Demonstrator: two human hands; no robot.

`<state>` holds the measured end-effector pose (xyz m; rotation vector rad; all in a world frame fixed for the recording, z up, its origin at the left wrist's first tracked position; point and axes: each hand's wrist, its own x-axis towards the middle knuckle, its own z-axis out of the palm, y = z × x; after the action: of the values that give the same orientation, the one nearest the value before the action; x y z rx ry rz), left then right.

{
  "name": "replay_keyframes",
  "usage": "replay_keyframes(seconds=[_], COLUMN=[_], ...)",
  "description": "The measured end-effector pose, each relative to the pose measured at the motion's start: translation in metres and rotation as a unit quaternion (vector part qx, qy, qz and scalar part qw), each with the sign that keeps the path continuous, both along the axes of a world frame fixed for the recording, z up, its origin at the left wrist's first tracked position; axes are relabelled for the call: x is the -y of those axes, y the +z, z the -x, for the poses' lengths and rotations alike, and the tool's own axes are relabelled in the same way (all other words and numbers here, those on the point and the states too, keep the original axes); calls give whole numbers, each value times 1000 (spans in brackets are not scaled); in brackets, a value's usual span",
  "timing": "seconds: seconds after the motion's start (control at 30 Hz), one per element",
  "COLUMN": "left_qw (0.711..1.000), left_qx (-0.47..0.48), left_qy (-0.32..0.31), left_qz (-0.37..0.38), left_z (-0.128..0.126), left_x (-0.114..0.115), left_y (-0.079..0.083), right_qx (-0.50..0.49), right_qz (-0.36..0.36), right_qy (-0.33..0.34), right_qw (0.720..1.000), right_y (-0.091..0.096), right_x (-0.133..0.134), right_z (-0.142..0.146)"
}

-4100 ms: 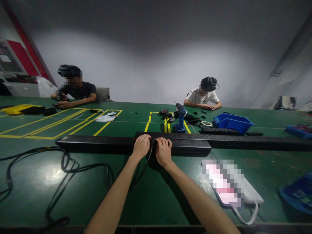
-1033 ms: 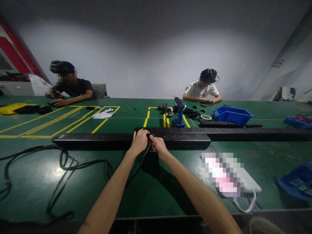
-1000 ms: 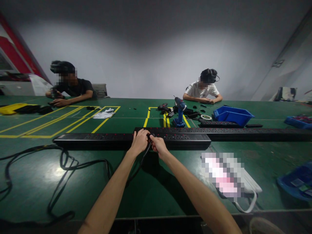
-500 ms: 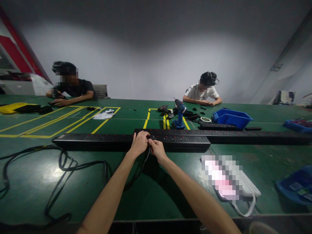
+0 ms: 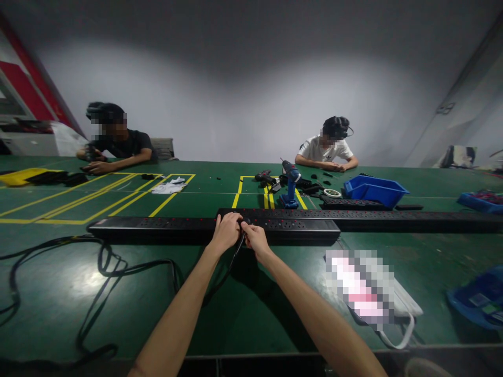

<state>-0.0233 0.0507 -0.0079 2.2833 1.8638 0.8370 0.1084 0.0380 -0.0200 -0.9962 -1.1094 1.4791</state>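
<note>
A long black power strip (image 5: 157, 225) lies across the green table in front of me, with a row of sockets along its top. My right hand (image 5: 256, 238) is closed on a black plug (image 5: 244, 222) at the middle of the strip. From the plug a black cord (image 5: 231, 264) runs down toward me. Bent over the strip, my left hand (image 5: 227, 230) has its fingers against the plug's other side. Whether the plug's pins are inside a socket is hidden by my fingers.
Behind lies a longer power strip (image 5: 412, 220). A blue cordless drill (image 5: 290, 183) stands beyond it, near a blue bin (image 5: 373, 191). Loose black cable (image 5: 133, 267) loops at left; a blurred-out phone-like thing (image 5: 359, 288) lies at right. Two people (image 5: 326, 149) sit opposite.
Both hands stay at the plug with almost the same grip. The whole view has shifted very slightly; nothing else visibly differs.
</note>
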Motion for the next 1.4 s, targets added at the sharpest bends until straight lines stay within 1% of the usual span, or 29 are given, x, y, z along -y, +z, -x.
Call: replay_keyframes(seconds=[0.1, 0.2, 0.57, 0.73, 0.83, 1.13, 1.4], left_qw=[1000, 1000, 1000, 1000, 1000, 1000, 1000], left_qx=[1, 1, 2, 7, 6, 1, 1], left_qy=[0, 4, 0, 0, 2, 3, 5], left_qz=[-5, -2, 0, 1, 6, 5, 6], left_z=[1, 1, 1, 1, 1, 1, 0], left_x=[0, 0, 0, 0, -1, 0, 1], left_y=[0, 1, 0, 1, 1, 2, 2], right_qx=[-1, 2, -3, -12, -4, -6, -65], right_qz=[-25, -33, -10, -3, -9, -28, 10], right_qy=[11, 12, 5, 11, 11, 15, 14], right_qw=[1000, 999, 1000, 1000, 1000, 999, 998], right_y=[-4, -6, -8, -4, -4, -12, -9], right_x=[1, 2, -4, -3, -2, -3, -5], right_z=[-1, -1, 0, -1, -2, -1, 0])
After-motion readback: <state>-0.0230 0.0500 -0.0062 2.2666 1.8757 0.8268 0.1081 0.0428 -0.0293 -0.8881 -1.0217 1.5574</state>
